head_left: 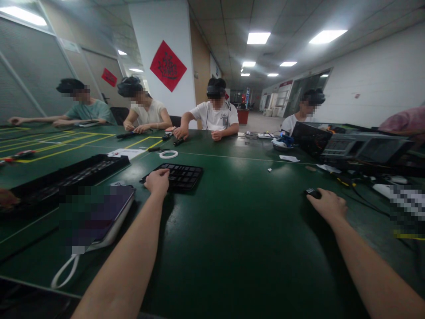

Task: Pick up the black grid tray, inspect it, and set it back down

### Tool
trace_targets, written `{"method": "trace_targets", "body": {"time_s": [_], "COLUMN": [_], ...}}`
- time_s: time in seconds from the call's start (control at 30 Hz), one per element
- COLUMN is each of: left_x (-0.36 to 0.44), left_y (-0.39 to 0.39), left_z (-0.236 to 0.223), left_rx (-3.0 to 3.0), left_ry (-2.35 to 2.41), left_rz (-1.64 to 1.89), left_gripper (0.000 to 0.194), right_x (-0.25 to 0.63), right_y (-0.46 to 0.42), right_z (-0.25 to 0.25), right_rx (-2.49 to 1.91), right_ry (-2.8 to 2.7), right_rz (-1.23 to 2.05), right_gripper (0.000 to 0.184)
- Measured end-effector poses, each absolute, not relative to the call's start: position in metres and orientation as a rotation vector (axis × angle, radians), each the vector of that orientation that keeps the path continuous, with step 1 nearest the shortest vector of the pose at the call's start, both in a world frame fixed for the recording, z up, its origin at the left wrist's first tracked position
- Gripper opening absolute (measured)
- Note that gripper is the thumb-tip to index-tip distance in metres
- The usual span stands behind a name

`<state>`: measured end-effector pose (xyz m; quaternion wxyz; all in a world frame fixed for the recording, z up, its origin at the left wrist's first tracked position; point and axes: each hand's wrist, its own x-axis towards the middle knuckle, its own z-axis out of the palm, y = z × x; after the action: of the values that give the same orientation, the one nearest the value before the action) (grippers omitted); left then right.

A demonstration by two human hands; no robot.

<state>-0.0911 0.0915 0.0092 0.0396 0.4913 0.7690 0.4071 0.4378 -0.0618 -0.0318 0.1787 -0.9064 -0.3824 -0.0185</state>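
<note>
My left hand point(157, 180) is at the left side of a flat black tray point(189, 176) divided into small compartments. Its thumb and fingertips are pinched together; whatever may be between them is too small to make out. Far to the right, my right hand point(328, 204) rests on the green tabletop, closed around a small black block point(312, 192) with white marks. My fingers cover part of the block, so I cannot tell its kind.
A purple-covered case point(102, 212) with a white strap lies left of my left arm, beside a long black trough point(66, 177). Beyond the tray is a white ring point(168, 154). Opened computer cases point(361, 148) and cables stand at right. Several people sit around the table.
</note>
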Motion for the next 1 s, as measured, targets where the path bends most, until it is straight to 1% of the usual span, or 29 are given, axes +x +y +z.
{"method": "trace_targets", "body": {"time_s": [0.3, 0.47, 0.77, 1.0], "left_x": [-0.082, -0.075, -0.073, -0.081], "left_y": [0.086, 0.083, 0.081, 0.083], "left_z": [0.01, 0.011, 0.009, 0.014], "left_rx": [1.659, 1.703, 1.83, 1.8], "left_ry": [2.516, 2.557, 2.535, 2.506], "left_rz": [0.938, 0.905, 0.906, 0.764], "left_gripper": [0.024, 0.023, 0.022, 0.026], "right_x": [0.431, 0.432, 0.435, 0.43], "right_y": [-0.065, -0.064, -0.064, -0.065], "right_z": [-0.028, -0.026, -0.028, -0.023], "right_rx": [-2.591, -2.63, -2.608, -2.647], "right_ry": [-1.1, -1.097, -1.104, -1.1], "right_rz": [-0.064, -0.011, -0.036, 0.007], "right_gripper": [0.061, 0.064, 0.063, 0.062]}}
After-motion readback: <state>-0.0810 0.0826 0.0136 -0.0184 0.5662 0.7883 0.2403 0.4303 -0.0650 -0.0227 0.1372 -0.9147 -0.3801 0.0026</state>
